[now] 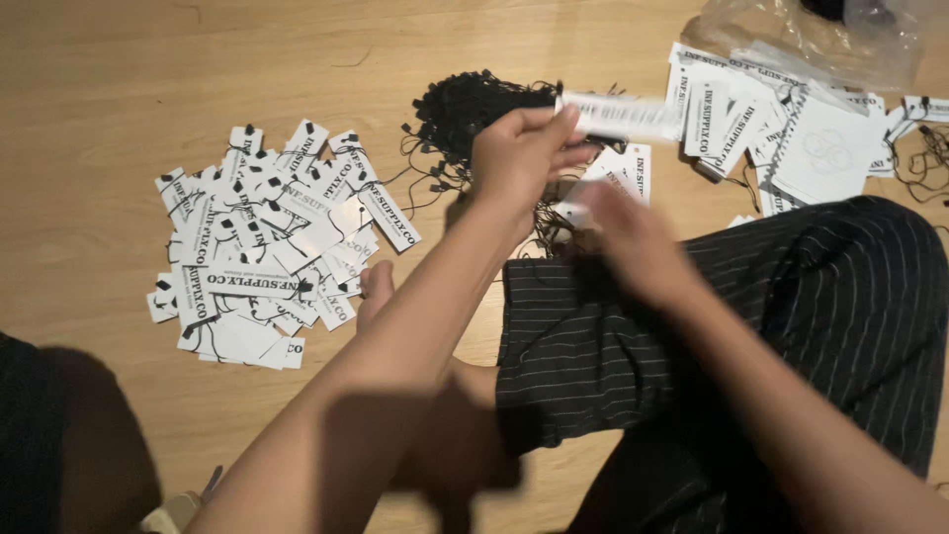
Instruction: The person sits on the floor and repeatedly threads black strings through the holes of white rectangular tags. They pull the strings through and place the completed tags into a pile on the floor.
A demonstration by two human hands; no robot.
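Wooden flooring (99, 89), pale and bare in places, carries the whole spread; a person sits on it with legs folded, dark pinstriped trousers (751, 297) filling the near right. The left hand (519, 153) is raised over the middle of the scene, fingers pinched on one end of a white paper tag (623, 116), which sticks out to the right, roughly level; the right hand (633, 242) sits lower and just near of it, blurred by motion, and whether it grips anything I cannot tell. Just beyond the left hand lies a tangle of black string loops (465, 109); to the far left a heap of white tags with black strings attached (267, 247) is scattered on the boards; at the far right a pile of plain white tags (761, 129) rests beside a crumpled clear plastic bag (820, 35).

Judging by this, the step in hand is fitting a string to the held tag; the next move would seem to call for a steady tag, with a loop brought to the hole at its end.
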